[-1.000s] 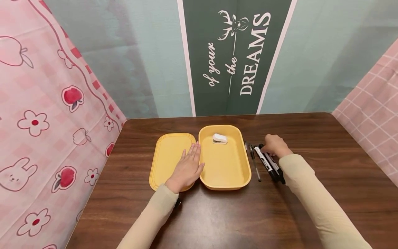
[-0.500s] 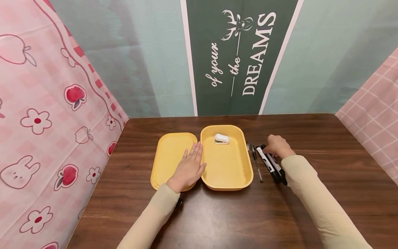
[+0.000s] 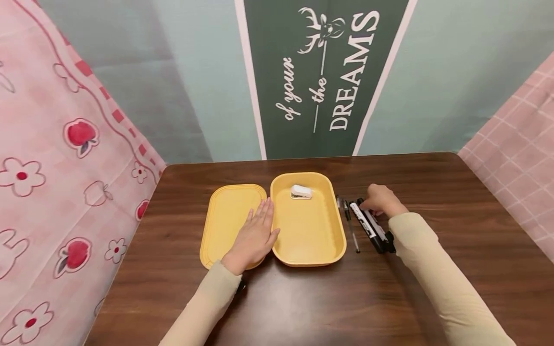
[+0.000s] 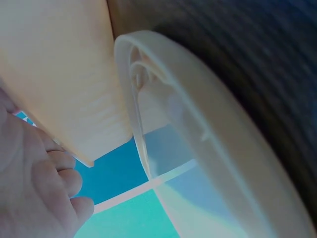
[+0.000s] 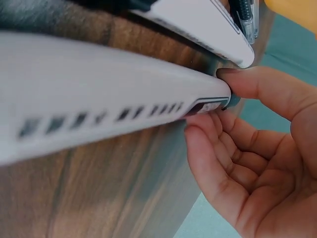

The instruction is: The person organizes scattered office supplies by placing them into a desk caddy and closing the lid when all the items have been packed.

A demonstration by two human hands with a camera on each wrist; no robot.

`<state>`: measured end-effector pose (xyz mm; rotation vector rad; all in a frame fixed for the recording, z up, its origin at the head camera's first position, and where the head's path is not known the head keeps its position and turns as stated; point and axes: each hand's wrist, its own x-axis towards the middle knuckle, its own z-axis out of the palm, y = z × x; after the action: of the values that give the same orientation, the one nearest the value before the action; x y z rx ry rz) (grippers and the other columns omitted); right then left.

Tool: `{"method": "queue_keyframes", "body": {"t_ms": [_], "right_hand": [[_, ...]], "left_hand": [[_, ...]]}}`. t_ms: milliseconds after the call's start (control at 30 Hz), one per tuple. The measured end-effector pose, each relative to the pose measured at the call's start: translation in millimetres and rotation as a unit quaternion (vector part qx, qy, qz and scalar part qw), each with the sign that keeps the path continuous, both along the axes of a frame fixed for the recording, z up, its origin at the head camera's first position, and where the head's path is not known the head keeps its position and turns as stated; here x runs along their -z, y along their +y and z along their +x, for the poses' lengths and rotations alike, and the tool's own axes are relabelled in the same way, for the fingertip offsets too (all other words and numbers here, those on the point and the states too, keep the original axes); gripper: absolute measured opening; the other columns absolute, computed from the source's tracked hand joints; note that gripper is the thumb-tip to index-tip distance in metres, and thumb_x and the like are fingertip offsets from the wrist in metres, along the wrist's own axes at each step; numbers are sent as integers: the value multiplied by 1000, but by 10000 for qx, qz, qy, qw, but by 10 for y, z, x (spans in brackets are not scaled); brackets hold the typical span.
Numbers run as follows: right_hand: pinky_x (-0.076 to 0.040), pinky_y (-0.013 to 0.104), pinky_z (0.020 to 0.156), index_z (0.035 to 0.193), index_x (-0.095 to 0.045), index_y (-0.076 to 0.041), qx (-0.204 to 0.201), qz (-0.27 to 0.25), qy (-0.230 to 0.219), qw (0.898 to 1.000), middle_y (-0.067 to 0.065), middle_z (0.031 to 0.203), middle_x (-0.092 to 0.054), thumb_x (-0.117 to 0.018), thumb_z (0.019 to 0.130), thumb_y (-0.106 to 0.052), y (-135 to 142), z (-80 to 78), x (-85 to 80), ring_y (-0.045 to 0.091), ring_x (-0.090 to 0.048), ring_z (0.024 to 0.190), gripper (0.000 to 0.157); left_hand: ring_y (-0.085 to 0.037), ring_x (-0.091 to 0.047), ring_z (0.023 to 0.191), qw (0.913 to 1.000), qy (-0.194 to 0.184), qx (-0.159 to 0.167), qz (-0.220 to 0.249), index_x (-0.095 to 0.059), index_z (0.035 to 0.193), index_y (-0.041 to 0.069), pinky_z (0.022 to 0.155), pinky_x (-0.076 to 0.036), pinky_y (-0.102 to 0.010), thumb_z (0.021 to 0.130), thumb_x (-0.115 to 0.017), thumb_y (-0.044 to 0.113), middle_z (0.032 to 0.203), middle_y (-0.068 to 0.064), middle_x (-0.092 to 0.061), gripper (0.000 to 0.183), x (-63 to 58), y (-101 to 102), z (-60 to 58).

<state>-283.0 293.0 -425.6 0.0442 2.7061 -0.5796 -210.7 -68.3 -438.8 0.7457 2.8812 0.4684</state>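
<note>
My left hand (image 3: 252, 234) lies with straight fingers along the left side of the yellow box (image 3: 309, 240), over the right edge of the flat yellow lid (image 3: 229, 216). In the left wrist view its fingers (image 4: 62, 176) are relaxed and grip nothing. My right hand (image 3: 383, 199) pinches the far end of a white-and-black marker (image 5: 114, 94) between thumb and fingers, to the right of the box. Just left of it lies a second marker (image 3: 363, 221), touched by no finger that I can see. A small white stapler (image 3: 301, 191) sits inside the box near its back.
Slim black-and-clear pens (image 3: 351, 228) lie between the box and the markers. Brown wooden table (image 3: 298, 307) surrounds everything. Behind it hangs a green printed cloth (image 3: 320, 139), with pink cloths at both sides.
The head view has shifted slightly. Both hands, the box, the lid and the markers keep nearly the same places relative to one another.
</note>
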Motion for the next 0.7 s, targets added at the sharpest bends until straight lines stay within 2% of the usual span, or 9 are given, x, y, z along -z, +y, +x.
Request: {"method": "queue_keyframes", "body": {"t_ms": [200,400,533,700], "right_hand": [[-56,27,52,56,-36,-17,102,-168,52,9998,-5,47,-41,-67,87,-10,66,-4,24,12,-61,49,44],[-56,25,51,53,-34,-19,83,-225,58,9997,-7,45,-36,-67,85,-9,-40,-69,68,11,-60,48,47],[-57,26,53,54,-36,-18,244,-268,12,9993,-5,46,-41,-68,85,-10,-6,-49,41,12,-61,50,45],[-59,30,54,55,-40,-15,369,-284,113,9989,-1,49,-51,-69,84,-11,19,-21,-66,13,-63,50,41]], "left_hand": [[-34,-16,158,9998,122,-4,135,-18,158,-8,128,-18,-54,107,-43,31,169,-21,-15,69,41,26,-12],[-34,-16,158,9998,149,-95,120,-18,158,-7,128,-18,-53,108,-43,31,169,-20,-14,68,56,-83,35],[-31,-14,159,9999,136,-30,91,-16,160,-5,129,-17,-52,108,-41,32,170,-18,-12,68,57,-60,19],[-32,-15,159,9998,143,55,102,-16,159,-5,129,-17,-52,108,-41,32,170,-18,-13,69,64,-29,-2]]}}
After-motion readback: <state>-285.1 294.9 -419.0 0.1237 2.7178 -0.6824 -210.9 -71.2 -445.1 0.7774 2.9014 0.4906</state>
